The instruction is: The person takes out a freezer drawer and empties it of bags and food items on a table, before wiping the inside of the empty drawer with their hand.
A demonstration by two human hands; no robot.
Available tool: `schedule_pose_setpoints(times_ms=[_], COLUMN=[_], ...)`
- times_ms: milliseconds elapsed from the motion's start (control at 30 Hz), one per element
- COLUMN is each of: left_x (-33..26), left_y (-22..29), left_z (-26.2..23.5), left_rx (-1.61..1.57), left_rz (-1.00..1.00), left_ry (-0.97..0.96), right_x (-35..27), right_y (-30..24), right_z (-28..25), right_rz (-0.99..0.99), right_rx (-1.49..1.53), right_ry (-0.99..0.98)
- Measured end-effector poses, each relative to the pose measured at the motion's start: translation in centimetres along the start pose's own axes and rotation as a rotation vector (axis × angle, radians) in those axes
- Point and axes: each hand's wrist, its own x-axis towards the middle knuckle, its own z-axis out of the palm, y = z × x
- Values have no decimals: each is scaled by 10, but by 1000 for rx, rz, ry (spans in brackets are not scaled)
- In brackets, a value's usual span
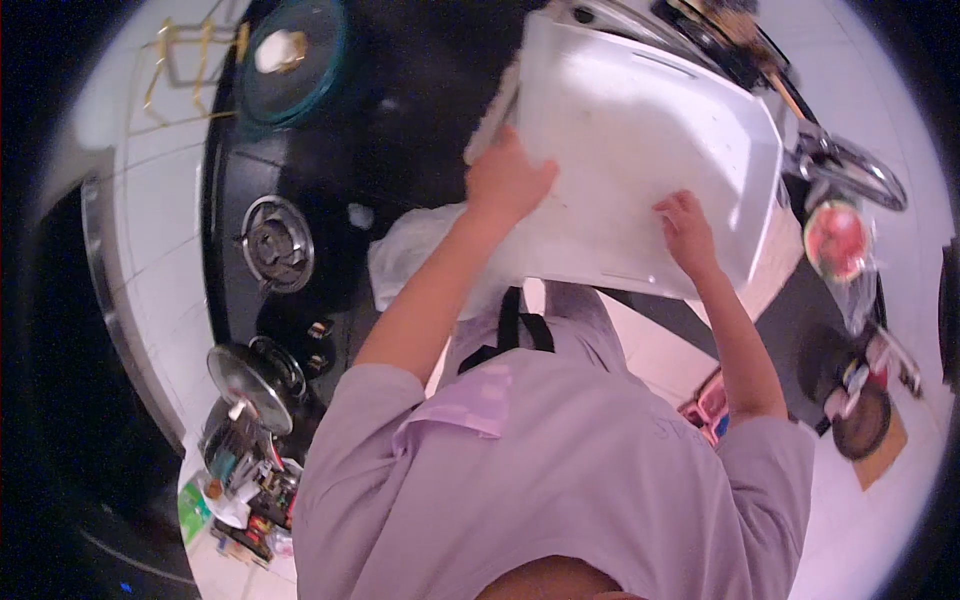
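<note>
A large white plastic tub (640, 110) with raised walls and rounded corners is in front of me, its inside facing up. My left hand (508, 182) is closed on the tub's left wall, the thumb over the inner side and the other fingers partly hidden. Over the near right part of the inside is my right hand (687, 232), fingers apart and slightly bent, holding nothing; whether it touches the tub floor I cannot tell. A clear plastic bag (410, 250) lies crumpled beside my left forearm.
On the black counter to the left are a gas burner (277, 244) and a teal-rimmed round lid (290, 90). A glass pan lid (250, 388) is at lower left. To the right lie a cut watermelon (838, 240) in plastic and a dark round pan (862, 422).
</note>
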Motion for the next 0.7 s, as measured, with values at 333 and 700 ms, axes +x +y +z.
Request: schedule_pose_setpoints(times_ms=[333, 700], left_x=[11, 36], left_y=[-70, -183], left_z=[-48, -101], left_rx=[119, 692], left_rz=[537, 487], left_ry=[774, 266], right_x=[12, 15], right_y=[-33, -40], right_z=[15, 37], right_rz=[150, 240], right_rx=[-76, -47], right_ry=[156, 261])
